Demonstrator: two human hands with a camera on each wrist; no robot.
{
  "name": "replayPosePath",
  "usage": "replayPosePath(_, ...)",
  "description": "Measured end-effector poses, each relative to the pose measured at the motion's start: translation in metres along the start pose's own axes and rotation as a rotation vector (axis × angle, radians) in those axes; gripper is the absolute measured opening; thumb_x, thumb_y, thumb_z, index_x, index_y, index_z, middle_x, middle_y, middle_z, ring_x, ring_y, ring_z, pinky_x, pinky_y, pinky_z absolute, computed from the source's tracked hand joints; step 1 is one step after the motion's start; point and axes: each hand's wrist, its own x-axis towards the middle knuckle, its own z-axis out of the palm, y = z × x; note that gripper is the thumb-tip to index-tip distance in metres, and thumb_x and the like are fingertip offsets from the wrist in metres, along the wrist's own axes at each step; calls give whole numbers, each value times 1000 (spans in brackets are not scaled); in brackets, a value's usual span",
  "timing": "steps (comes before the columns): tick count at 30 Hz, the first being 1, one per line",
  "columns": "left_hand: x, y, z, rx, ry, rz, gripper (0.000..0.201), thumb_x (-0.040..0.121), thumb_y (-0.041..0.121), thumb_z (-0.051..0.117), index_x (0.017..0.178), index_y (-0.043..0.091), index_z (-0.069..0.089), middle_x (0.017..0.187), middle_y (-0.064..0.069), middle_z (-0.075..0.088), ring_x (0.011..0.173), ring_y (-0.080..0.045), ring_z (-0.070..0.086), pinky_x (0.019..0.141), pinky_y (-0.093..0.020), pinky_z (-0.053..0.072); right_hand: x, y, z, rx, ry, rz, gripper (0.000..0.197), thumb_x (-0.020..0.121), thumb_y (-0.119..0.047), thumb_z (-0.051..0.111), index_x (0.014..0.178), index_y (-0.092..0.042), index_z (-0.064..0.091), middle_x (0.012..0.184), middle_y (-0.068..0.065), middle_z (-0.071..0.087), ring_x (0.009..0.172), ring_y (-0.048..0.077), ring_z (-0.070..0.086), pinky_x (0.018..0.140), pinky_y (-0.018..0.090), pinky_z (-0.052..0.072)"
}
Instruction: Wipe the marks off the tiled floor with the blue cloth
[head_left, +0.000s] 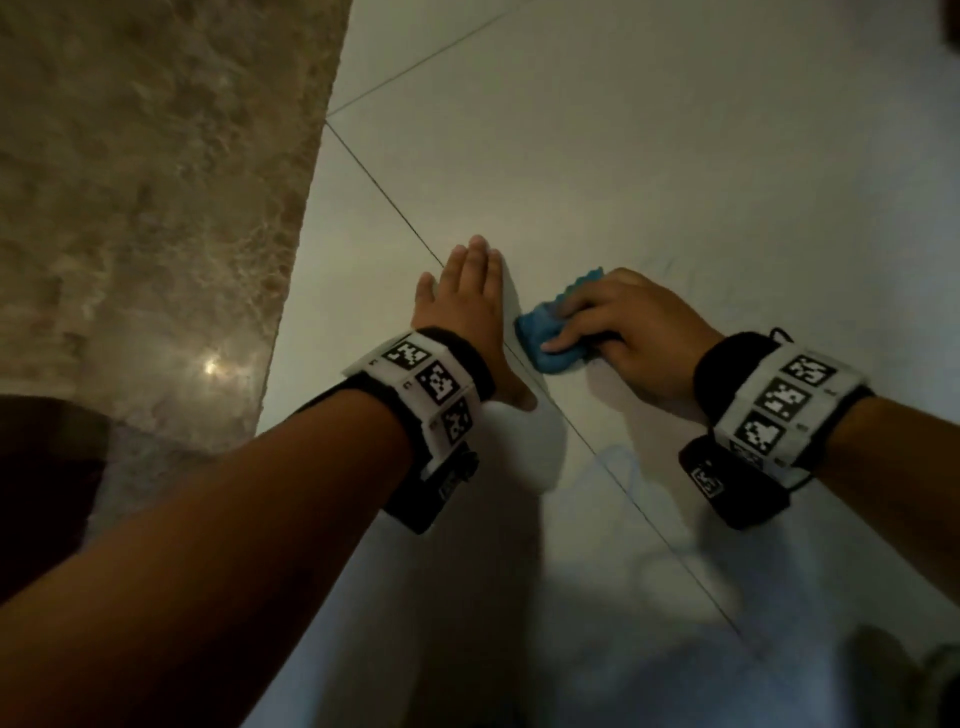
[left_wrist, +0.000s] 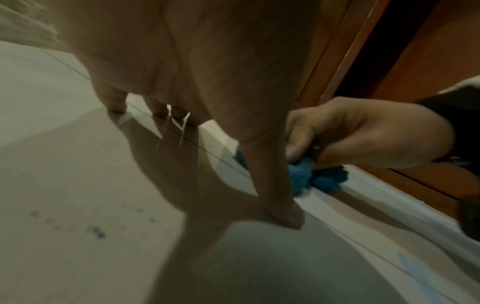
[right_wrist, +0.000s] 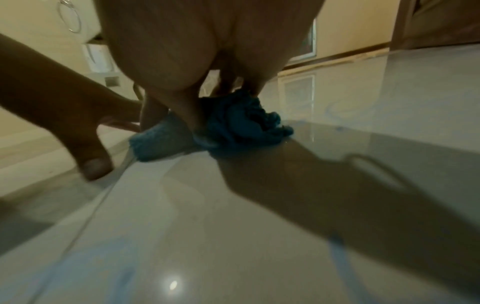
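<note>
A bunched blue cloth (head_left: 545, 332) lies on the pale tiled floor (head_left: 675, 171). My right hand (head_left: 618, 327) grips it from above, fingers curled over the cloth (right_wrist: 233, 125) and pressing it to the tile. Just left of it my left hand (head_left: 467, 306) rests flat on the floor with straight fingers, thumb (left_wrist: 283, 209) spread toward the cloth (left_wrist: 303, 179). Faint blue streaks (head_left: 623, 467) show on the tile near my wrists. Dark specks (left_wrist: 97, 233) mark the floor in the left wrist view.
A brown marble surface (head_left: 145, 208) borders the tiles on the left. A wooden door frame (left_wrist: 389, 51) and skirting stand to the right of the hands. A grout line (head_left: 395, 208) runs diagonally under my hands. Tiles stretch beyond the hands toward the far wall.
</note>
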Motion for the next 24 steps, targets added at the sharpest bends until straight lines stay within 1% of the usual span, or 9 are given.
replayPosePath(4,-3,3,-4,-4,-21,0,146,59,71,75,148,8,-23,157,-10,-28,146,-27,-18,120,-47,-1,-27,-11,-1,30,43,108,44,73,5,49,102,-17,73,113,5,63,98,20,45,87,0,21)
replayPosePath(6,0,7,-2,-12,-24,-3,146,60,69,75,147,10,-25,155,-11,-31,145,-29,-21,119,-49,-2,-17,2,-13,74,192,191,46,74,12,49,106,-12,71,114,11,63,101,25,53,90,-4,23)
replayPosePath(8,2,14,0,-13,3,44,145,60,71,74,147,12,-27,154,-9,-33,144,-29,-23,117,-51,-5,6,27,-25,70,419,254,46,73,13,48,108,-8,69,114,16,63,105,28,57,94,-2,27)
replayPosePath(10,6,25,1,32,36,118,145,60,72,73,147,12,-27,155,-8,-33,145,-27,-23,117,-50,-6,22,53,-35,17,519,344,45,79,8,46,115,-9,66,120,17,60,111,31,54,103,13,32)
replayPosePath(13,11,31,-3,63,-7,144,144,61,71,73,147,12,-26,156,-6,-30,146,-25,-20,119,-48,-3,30,68,-35,-24,363,457,42,86,1,49,123,-16,60,128,16,54,117,36,49,108,34,33)
replayPosePath(17,11,32,-1,67,-29,116,143,62,71,72,147,12,-25,156,-5,-29,146,-24,-19,119,-45,-3,10,22,-11,23,251,318,41,83,-9,58,120,-27,62,117,6,57,108,29,51,97,30,39)
replayPosePath(20,11,31,2,60,-14,99,144,61,72,72,147,12,-26,157,-4,-28,146,-23,-18,118,-43,-5,-3,7,-1,36,196,194,40,84,-12,60,121,-27,62,111,5,57,103,25,50,91,27,38)
replayPosePath(22,11,28,2,48,-6,99,144,60,72,73,148,14,-25,157,-3,-27,146,-22,-18,117,-43,-5,10,31,-15,-17,240,211,42,82,-5,58,119,-23,63,115,9,59,107,29,52,96,30,37)
replayPosePath(24,10,28,2,51,-12,100,146,58,73,74,148,14,-24,157,-1,-27,147,-21,-18,118,-43,-5,18,61,-37,-28,286,352,45,83,0,54,122,-19,62,126,13,56,116,32,50,101,26,33)
